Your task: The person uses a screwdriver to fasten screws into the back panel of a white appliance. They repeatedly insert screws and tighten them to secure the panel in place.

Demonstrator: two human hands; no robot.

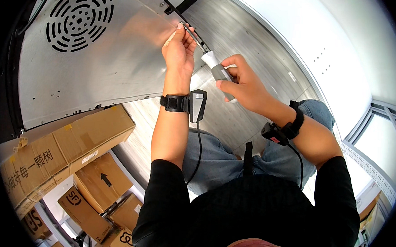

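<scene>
My right hand (237,79) is wrapped round the grey and white handle of a screwdriver (212,61). The screwdriver's metal shaft runs up and left to the black edge strip of a large silver metal panel (116,71). At the shaft's tip my left hand (180,47) pinches with thumb and forefinger, close against the panel's edge. Whatever is between those fingertips, beyond the tip of the shaft, is too small to make out. The panel has a round pattern of vent slots and several small holes.
A long cardboard box (68,148) lies below the panel at the left. Several more cartons (102,181) are stacked under it. A white wall (338,45) curves along the right side, with a metal frame (384,114). Cables hang from devices strapped to both wrists.
</scene>
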